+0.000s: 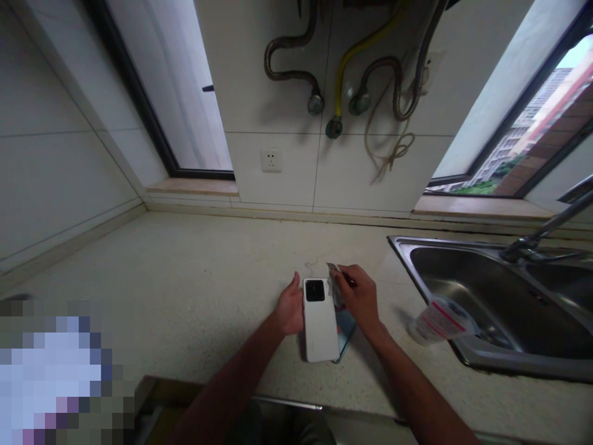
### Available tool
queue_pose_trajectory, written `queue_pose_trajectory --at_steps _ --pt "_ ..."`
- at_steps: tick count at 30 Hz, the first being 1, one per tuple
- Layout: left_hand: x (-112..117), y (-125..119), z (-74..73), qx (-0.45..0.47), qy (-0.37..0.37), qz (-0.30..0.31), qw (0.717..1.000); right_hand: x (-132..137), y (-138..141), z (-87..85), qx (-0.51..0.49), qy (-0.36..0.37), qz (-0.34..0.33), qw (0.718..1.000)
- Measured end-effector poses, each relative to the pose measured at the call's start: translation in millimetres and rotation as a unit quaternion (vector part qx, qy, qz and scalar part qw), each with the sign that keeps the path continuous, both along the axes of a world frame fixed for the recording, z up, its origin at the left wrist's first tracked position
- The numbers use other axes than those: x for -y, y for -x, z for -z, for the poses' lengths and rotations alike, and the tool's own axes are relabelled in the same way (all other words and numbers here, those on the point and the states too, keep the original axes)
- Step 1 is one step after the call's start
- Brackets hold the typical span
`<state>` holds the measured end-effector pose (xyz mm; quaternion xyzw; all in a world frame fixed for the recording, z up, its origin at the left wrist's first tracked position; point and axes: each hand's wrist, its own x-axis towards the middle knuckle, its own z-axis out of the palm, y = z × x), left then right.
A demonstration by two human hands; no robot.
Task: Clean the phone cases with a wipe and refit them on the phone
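A white smartphone (320, 327) is back side up over the counter, its dark square camera block (315, 290) at the far end. My left hand (290, 309) grips its left edge, thumb pointing up. My right hand (356, 293) is closed at the phone's upper right edge, pinching a thin, crumpled pale grey piece (332, 268) whose material I cannot make out. A flat bluish thing with a dark rim (345, 334) shows partly from beneath the phone and my right hand; the rest of it is hidden.
A clear plastic cup with red print (440, 321) stands beside the steel sink (402, 253) on the right, under a faucet (532, 241). The speckled counter (208, 266) meets a tiled wall with a socket (271, 161), hoses and valves. A blurred-out patch covers the lower left.
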<state>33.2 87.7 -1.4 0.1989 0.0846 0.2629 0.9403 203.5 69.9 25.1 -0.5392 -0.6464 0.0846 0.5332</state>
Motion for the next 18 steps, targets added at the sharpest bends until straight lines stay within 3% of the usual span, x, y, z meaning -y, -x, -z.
queue_pose_trajectory --at_steps 3,7,12,15,18 --pt "2.8 -5.8 1.3 0.007 0.017 -0.018 1.000 1.4 6.4 4.4 0.058 -0.047 -0.053 0.996" --pt "1.3 -5.8 4.7 0.021 0.058 -0.071 0.996 5.6 18.4 11.3 0.199 -0.127 -0.121 0.964" --pt "-1.1 2.4 6.7 0.031 0.154 -0.067 0.985 11.4 30.5 14.6 0.252 -0.181 -0.213 0.927" --pt "-1.6 2.2 5.2 0.019 0.131 -0.059 0.989 12.3 31.5 14.7 0.264 -0.187 -0.251 0.912" --pt "-1.7 -1.7 4.2 0.012 0.060 -0.112 0.992 9.2 22.1 12.0 0.252 -0.177 -0.209 0.928"
